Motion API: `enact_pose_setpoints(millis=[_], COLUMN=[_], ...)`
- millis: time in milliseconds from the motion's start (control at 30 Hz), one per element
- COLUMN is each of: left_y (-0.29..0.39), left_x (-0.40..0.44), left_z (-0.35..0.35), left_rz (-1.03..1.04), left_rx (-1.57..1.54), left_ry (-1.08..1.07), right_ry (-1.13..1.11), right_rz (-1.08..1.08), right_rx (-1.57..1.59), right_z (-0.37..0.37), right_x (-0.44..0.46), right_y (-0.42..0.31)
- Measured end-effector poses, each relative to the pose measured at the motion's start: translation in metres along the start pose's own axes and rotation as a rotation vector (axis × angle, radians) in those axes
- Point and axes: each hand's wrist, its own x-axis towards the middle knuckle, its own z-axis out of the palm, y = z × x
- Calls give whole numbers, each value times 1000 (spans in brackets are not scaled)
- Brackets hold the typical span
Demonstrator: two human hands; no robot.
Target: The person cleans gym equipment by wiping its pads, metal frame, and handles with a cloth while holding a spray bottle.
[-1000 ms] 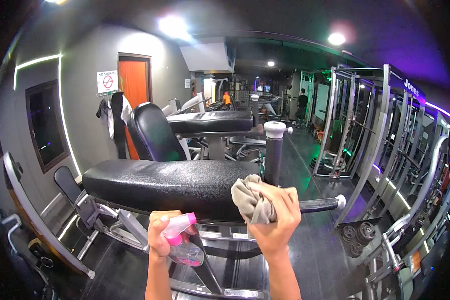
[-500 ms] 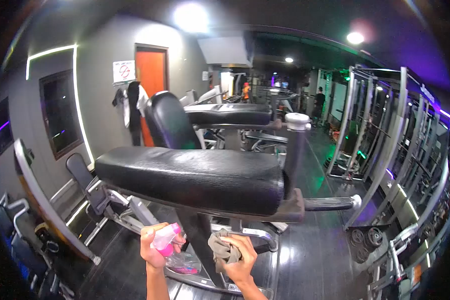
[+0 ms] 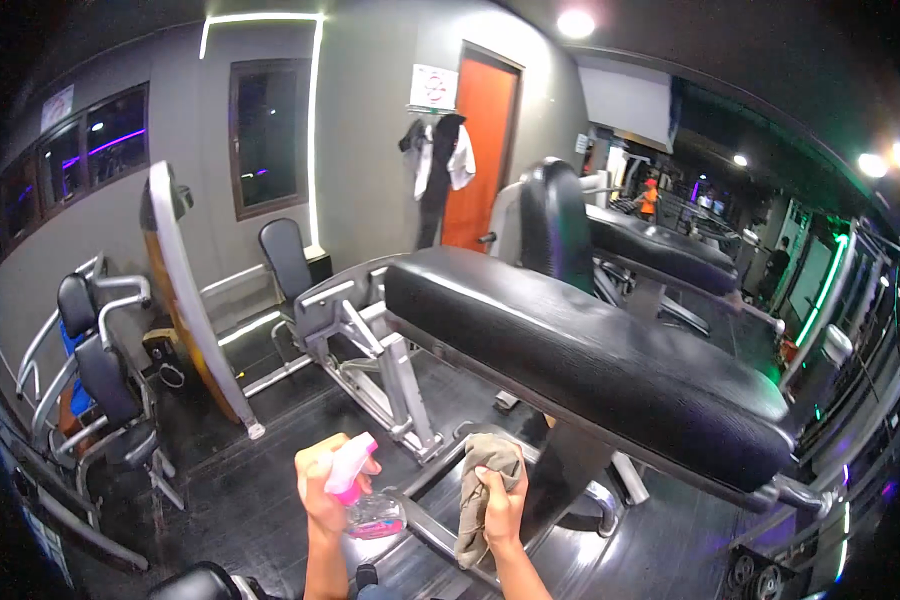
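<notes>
My left hand [image 3: 322,487] is closed around the neck of a clear spray bottle [image 3: 375,517] with a pink and white trigger head. Some pink liquid shows low in the bottle. In my right hand [image 3: 503,505] a crumpled grey-brown cloth [image 3: 480,500] is gripped, its lower end hanging down. Just beyond the cloth, a long black padded bench [image 3: 590,350] slants from upper left to lower right on a dark metal post. Neither hand touches the pad.
Silver machine frames [image 3: 370,370] stand on the dark floor behind my hands. At left are a seated machine [image 3: 110,390] and a tall upright [image 3: 195,300]. Clothes [image 3: 435,165] hang beside an orange door [image 3: 485,150]. A person in orange [image 3: 649,200] is far back.
My view has swung to the left, so the bench pad sits farther right and tilted. The cloth now hangs longer from my right hand. Both hands keep their hold.
</notes>
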Motion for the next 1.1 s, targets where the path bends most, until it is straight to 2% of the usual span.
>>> enact_pose_setpoints(millis=[100,267,467,600,667,733,867,933,1000,1100], left_y=[-11,-30,-51,-75,-78,-83,-90,-101,-100,-103], left_x=[30,76,127,152,160,164,167,168,171,177], left_z=[-18,-33,-29,-23,-22,-26,-44,-60,-73,-88], left_rz=[20,-15,-49,-46,-56,-25,-119,-140,-195,-200], left_rx=[42,83,104,122,108,35,-112,-148,-185,-170], left_ry=[-29,-59,-263,-374,-429,-479,-538,-555,-559,-544], right_ry=[18,105,301,460,603,576,572,563,619,555], right_rz=[17,7,-129,-327,-565,-663,-775,-704,-735,-719], right_rx=[116,109,33,-105,-532,-745,-1028,-1081,-1057,-975], right_z=[33,80,119,134,132,130,138,146,159,171], right_x=[12,23,28,32,33,38,74,89,99,105], right_y=[14,36,78,81,81,66,41,37,44,43])
